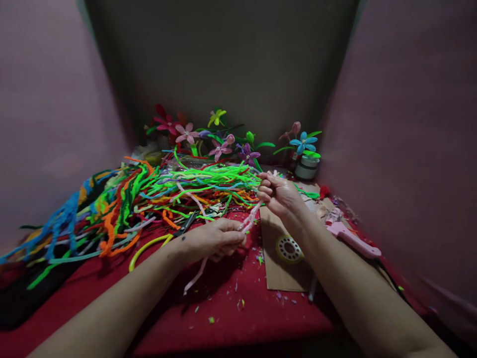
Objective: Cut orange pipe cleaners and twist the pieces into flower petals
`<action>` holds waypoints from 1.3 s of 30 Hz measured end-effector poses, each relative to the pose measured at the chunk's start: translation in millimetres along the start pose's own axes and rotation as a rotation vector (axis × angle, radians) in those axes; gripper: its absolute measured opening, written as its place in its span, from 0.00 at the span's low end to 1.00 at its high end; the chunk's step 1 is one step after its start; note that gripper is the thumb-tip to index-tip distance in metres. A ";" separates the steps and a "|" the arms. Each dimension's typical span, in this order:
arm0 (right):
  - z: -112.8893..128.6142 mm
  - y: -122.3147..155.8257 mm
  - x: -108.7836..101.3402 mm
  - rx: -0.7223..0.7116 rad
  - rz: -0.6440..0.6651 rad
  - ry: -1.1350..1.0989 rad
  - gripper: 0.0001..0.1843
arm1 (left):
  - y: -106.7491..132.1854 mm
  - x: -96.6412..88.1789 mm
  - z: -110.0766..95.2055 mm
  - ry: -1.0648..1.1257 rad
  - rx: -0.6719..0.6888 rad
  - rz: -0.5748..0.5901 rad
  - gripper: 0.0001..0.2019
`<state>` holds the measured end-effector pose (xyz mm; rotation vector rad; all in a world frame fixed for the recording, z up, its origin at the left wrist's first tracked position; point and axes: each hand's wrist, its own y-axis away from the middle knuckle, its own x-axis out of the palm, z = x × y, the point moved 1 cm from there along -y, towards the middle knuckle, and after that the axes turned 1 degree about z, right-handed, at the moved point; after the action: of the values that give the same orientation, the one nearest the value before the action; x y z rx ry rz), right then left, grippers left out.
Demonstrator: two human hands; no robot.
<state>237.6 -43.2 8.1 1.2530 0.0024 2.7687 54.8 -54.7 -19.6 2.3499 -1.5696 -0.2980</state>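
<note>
Between my two hands stretches a pale pink pipe cleaner [252, 217], doubled into strands that look twisted together. My left hand [223, 238] is closed around its lower part, and a loose pink end hangs down beneath the fingers. Higher and to the right, my right hand [278, 191] pinches the upper end, its fingers curled; a pale tip shows above them. Just left of my left wrist lie scissors [149, 244] with yellow handles and dark blades. A big heap of coloured pipe cleaners [219, 176] spreads behind and left of my hands.
Pipe-cleaner flowers [219, 149] stand along the back, with a blue flower [303, 143] by a small jar [307, 167]. Under my right forearm are a cardboard sheet [276, 268] and a round spool [289, 248]. A pink glue gun [354, 238] lies right. Fuzz scraps dot the red cloth [223, 323].
</note>
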 end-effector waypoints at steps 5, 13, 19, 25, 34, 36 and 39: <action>0.6 -2.9 -6.9 0.027 -0.063 -0.025 0.17 | -1.0 5.9 -0.7 -0.012 0.016 -0.013 0.14; 9.5 -9.3 -17.2 -0.011 -0.247 -0.103 0.20 | -14.5 30.9 5.6 -0.188 0.090 -0.216 0.11; 9.4 -12.1 -20.2 -0.025 -0.290 -0.091 0.18 | -17.0 36.9 7.6 -0.202 0.095 -0.215 0.10; 8.4 -14.3 -24.9 -0.055 -0.275 -0.065 0.18 | -10.4 35.5 6.4 -0.217 0.088 -0.177 0.10; 22.1 -5.6 -19.7 -0.153 -0.301 -0.052 0.19 | 17.9 8.0 -9.3 -0.689 0.111 -0.115 0.12; 23.9 -4.1 -17.5 -0.180 -0.313 -0.047 0.19 | 27.2 -3.2 -9.4 -0.835 0.128 -0.149 0.12; 25.0 -0.7 -13.6 -0.235 -0.317 -0.036 0.18 | 40.6 -23.3 -11.6 -0.985 0.125 -0.288 0.11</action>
<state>265.4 -44.8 14.4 1.1314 -0.1137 2.3978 14.8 -46.2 5.9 2.6792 -1.5760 -1.6624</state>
